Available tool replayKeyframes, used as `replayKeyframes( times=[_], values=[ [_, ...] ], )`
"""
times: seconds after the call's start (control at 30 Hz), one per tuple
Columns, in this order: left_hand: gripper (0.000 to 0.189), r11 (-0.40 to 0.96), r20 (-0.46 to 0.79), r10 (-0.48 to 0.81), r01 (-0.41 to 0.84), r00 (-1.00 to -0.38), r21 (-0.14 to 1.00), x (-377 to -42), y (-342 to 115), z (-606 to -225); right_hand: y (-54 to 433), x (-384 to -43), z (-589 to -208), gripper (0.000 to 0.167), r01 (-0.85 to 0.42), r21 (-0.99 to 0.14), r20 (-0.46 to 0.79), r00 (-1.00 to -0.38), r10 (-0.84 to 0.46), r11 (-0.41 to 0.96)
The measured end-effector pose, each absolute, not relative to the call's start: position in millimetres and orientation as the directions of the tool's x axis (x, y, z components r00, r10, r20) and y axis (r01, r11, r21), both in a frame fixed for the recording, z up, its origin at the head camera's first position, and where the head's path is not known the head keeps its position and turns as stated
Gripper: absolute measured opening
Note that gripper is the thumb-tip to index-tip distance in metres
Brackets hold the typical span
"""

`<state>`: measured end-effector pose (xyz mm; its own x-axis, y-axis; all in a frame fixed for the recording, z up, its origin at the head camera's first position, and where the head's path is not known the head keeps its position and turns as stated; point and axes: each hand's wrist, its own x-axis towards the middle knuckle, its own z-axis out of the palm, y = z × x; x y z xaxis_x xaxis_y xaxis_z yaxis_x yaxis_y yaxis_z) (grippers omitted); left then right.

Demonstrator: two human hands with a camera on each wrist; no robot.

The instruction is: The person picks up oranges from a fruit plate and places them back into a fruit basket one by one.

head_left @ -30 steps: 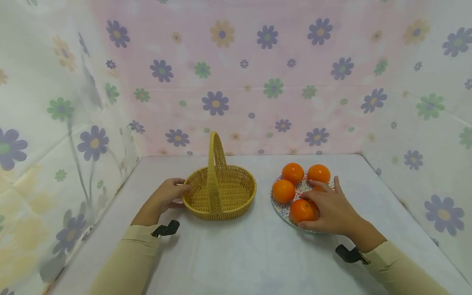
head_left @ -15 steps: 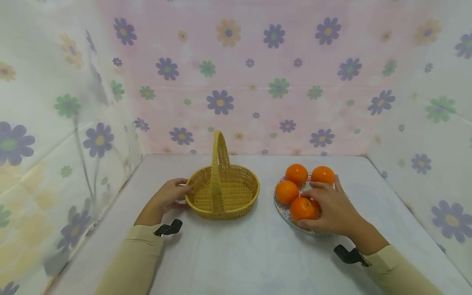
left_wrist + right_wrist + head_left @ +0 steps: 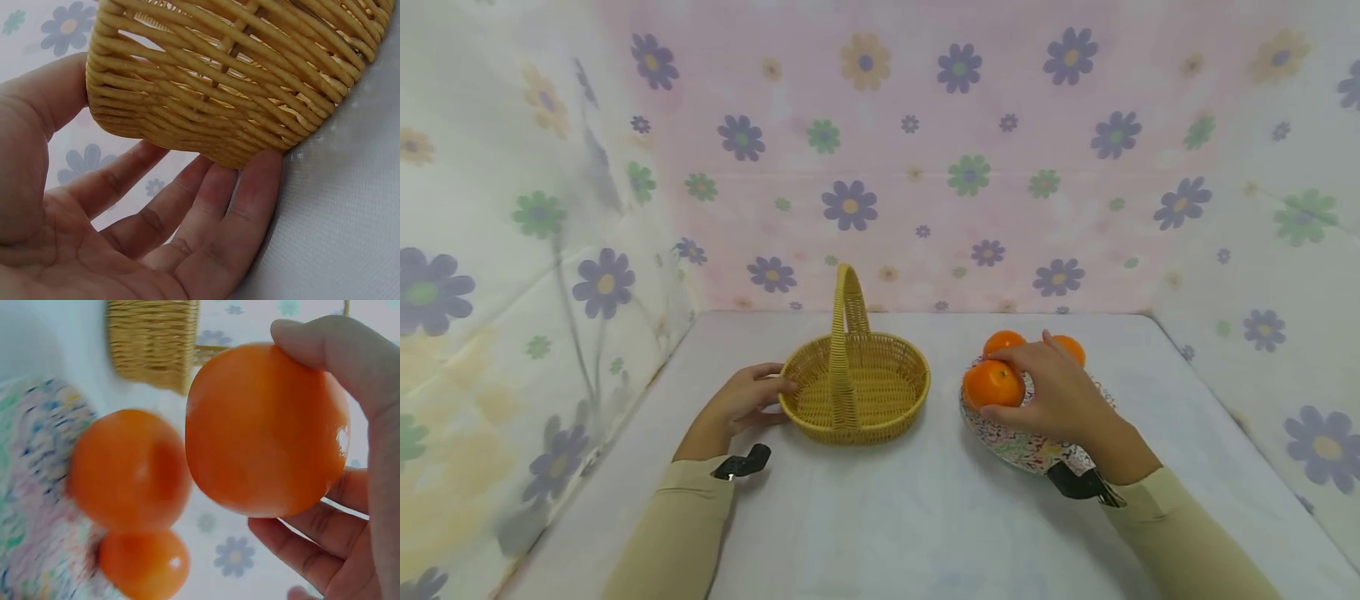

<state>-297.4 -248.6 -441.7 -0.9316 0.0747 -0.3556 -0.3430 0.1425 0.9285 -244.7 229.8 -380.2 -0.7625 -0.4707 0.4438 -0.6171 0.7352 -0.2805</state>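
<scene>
My left hand (image 3: 745,402) grips the near-left rim of a yellow woven basket (image 3: 880,383). In the left wrist view, its thumb lies over the rim and its fingertips touch the lower side of the weave (image 3: 219,81). With thumb and fingers, my right hand (image 3: 1060,392) holds an orange (image 3: 995,385) raised over the left part of a patterned plate (image 3: 1022,443). The right wrist view has the held orange (image 3: 269,431) beside another orange (image 3: 128,472) and a smaller-looking one (image 3: 147,565) below it. The right hand partly covers the fruit behind it.
Behind the held fruit, one orange (image 3: 1004,340) sits at the plate's back, with another (image 3: 1070,348) to its right. The basket's tall handle (image 3: 842,350) arches over its middle. Flowered cloth (image 3: 925,167) surrounds the white table (image 3: 880,517) at back and sides.
My right hand has lifted the front orange off the plate and carried it up and left, uncovering the plate's front. The left hand stays at the basket; the view shifted slightly.
</scene>
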Motion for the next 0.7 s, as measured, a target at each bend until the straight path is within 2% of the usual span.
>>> replayKeyframes(
  times=[0.2,0.33,0.7],
  values=[
    [0.071,0.107,-0.369,0.042,-0.363,-0.929,0.926,-299.0,-250.4,-447.3,212.6,-251.9,-368.8,0.076,-0.575,-0.405,0.378,-0.814,-0.442,0.711],
    [0.074,0.103,-0.364,0.045,-0.358,-0.930,0.928,-302.9,-249.6,-445.6,199.6,-259.6,-361.8,0.075,-0.579,-0.462,0.365,-0.815,-0.451,0.672],
    [0.073,0.109,-0.366,0.025,-0.361,-0.930,0.926,-294.1,-251.2,-448.4,154.4,-277.4,-377.4,0.080,-0.556,-0.486,0.313,-0.831,-0.460,0.674]
  ],
)
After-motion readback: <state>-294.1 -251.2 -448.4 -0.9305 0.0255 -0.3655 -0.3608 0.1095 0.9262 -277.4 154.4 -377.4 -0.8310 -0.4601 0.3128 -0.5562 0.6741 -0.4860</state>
